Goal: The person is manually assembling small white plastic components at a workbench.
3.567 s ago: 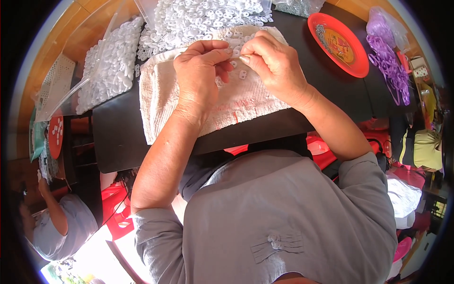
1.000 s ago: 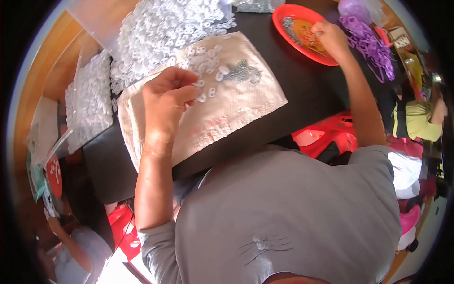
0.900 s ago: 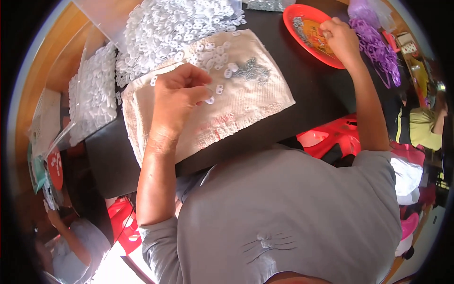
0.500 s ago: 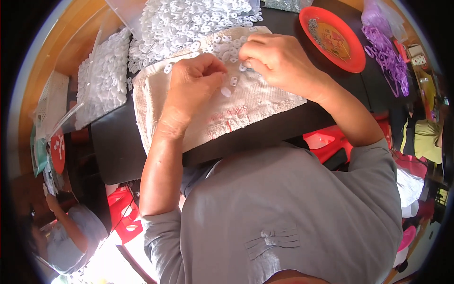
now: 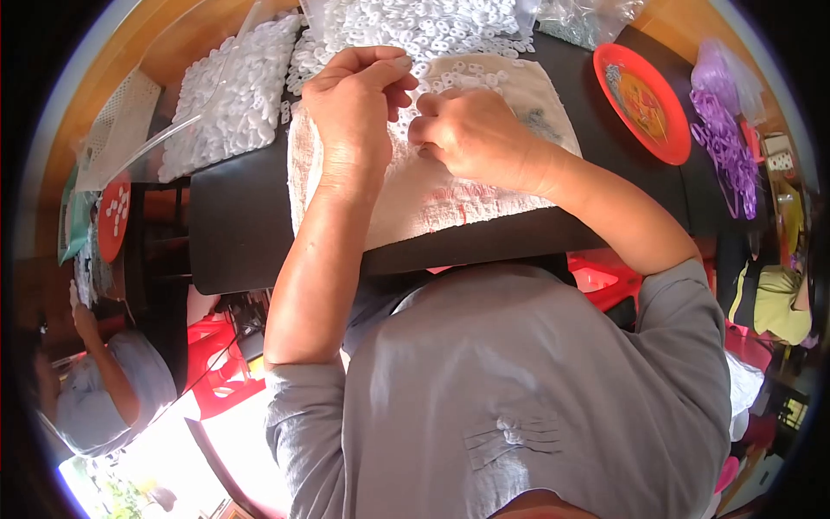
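Observation:
My left hand (image 5: 359, 108) is raised over the far left edge of a folded beige cloth (image 5: 406, 221). Its thumb and forefinger press together, and whatever lies between them is hidden. Lower and to the right, my right hand (image 5: 471, 130) is closed over the cloth, fingertips bent in beside small white plastic pieces (image 5: 402, 128). I cannot make out what those fingertips grip. More white oval pieces with two holes (image 5: 467, 76) lie scattered on the cloth beyond the right hand. A patch of tiny grey bits (image 5: 543, 125) rests near the cloth's right side.
A large heap of white pieces (image 5: 406, 26) fills the back, with a bulging clear bag of them (image 5: 229, 99) at left. An oval red plate (image 5: 605, 65) and purple strips (image 5: 731, 164) lie right on the dark table (image 5: 233, 233). Another person (image 5: 121, 381) sits far left.
The view has shifted. Relative to the cloth, my left hand has risen away to the far left, and my right hand has moved left, uncovering the grey bits.

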### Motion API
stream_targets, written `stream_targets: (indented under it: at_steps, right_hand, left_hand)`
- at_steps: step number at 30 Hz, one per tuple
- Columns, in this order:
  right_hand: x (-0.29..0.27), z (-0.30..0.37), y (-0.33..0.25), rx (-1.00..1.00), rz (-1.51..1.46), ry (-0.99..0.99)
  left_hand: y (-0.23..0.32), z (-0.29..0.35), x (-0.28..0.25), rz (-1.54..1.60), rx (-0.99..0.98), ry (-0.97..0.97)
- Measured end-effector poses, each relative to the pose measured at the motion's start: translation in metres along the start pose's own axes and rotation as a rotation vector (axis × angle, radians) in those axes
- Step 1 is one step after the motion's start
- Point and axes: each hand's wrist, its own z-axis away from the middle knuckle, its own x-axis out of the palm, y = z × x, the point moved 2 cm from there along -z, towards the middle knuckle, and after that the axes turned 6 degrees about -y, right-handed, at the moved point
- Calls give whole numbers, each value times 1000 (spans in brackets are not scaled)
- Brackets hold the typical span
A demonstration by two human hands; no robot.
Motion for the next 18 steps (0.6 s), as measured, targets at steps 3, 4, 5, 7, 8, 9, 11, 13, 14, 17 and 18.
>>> stream_targets:
  at_steps: [3, 4, 5, 7, 8, 9, 11, 13, 14, 17, 18]
  right_hand:
    - [7, -3, 1, 37, 50, 15]
    - [7, -2, 2, 47, 37, 15]
    - [8, -2, 1, 56, 22, 15]
    - [7, -6, 0, 71, 10, -18]
    - [7, -6, 0, 94, 0, -51]
    - [7, -6, 0, 95, 0, -52]
    - [7, -5, -1, 57, -10, -41]
    - [0, 0, 2, 75, -21, 97]
    - [-6, 3, 5, 82, -39, 236]
    - [-41, 7, 22, 254, -277, 263]
    - [-47, 10, 29, 326, -346, 232]
  left_hand:
    - [1, 1, 0, -28, -19, 0]
    - [1, 1, 1, -27, -16, 4]
    - [2, 3, 1, -15, -23, 1]
    - [2, 3, 0, -7, -28, -12]
    - [2, 4, 0, -6, -29, -11]
    - [3, 4, 1, -8, -35, -4]
    - [1, 4, 2, -9, -43, -3]
    - [-1, 1, 4, -90, -13, -57]
    - [-1, 2, 4, -91, -17, -60]
    - [-4, 4, 10, -288, -97, -214]
    - [-6, 6, 11, -290, -101, -226]
